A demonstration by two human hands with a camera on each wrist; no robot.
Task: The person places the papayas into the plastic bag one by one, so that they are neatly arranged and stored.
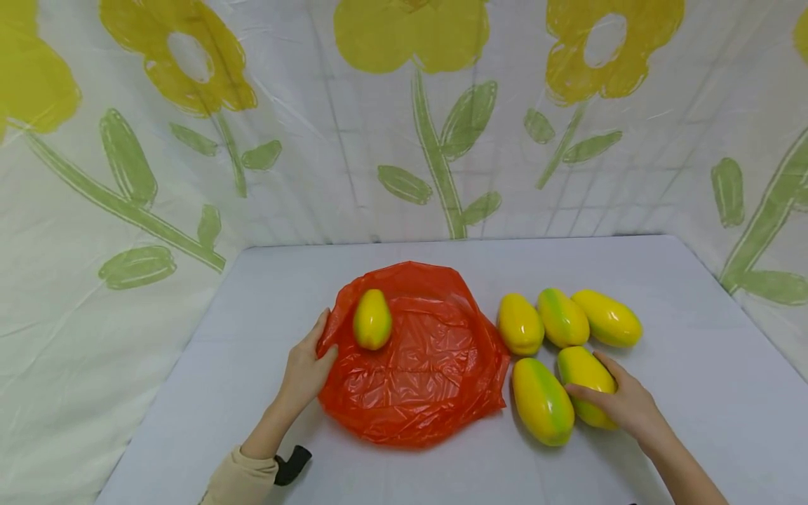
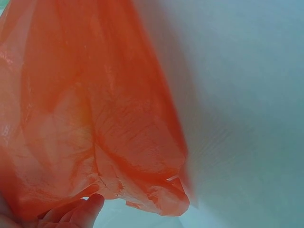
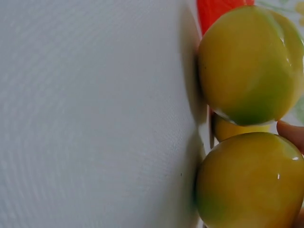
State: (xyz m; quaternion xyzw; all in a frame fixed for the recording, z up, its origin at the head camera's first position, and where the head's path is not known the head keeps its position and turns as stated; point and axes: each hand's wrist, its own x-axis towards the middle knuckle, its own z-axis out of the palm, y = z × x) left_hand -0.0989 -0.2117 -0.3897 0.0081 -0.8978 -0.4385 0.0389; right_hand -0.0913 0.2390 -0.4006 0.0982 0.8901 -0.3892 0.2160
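Observation:
An orange-red plastic bag lies spread on the white table, and one yellow-green oval fruit rests on its upper left part. My left hand grips the bag's left edge, thumb on top. The left wrist view shows the bag up close, with my fingertips at its lower edge. My right hand curls round a fruit at the right. The right wrist view shows that fruit with a fingertip against it.
Several more fruits lie right of the bag: three in a back row and one beside the held one. A flowered sheet walls the table at the back and both sides.

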